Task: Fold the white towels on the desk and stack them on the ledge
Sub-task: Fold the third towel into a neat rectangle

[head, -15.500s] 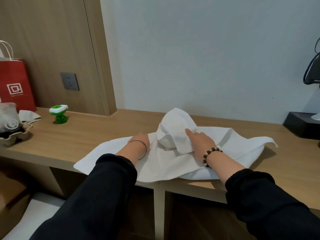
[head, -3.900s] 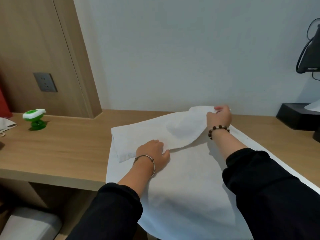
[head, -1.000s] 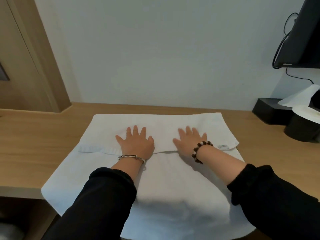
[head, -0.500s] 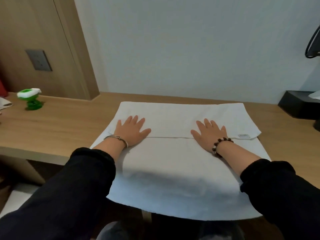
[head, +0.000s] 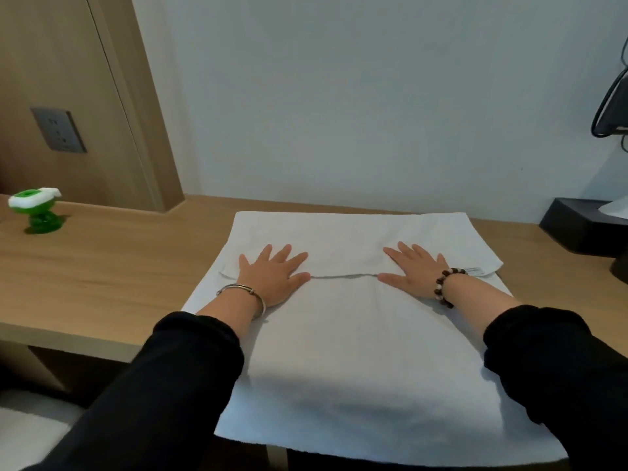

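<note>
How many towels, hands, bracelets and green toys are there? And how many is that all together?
Towel: 1
Hands: 2, left hand and right hand
Bracelets: 2, bangle and bead bracelet
Green toy: 1
Total: 6

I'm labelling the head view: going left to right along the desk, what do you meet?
green toy → left hand → right hand → black box
</note>
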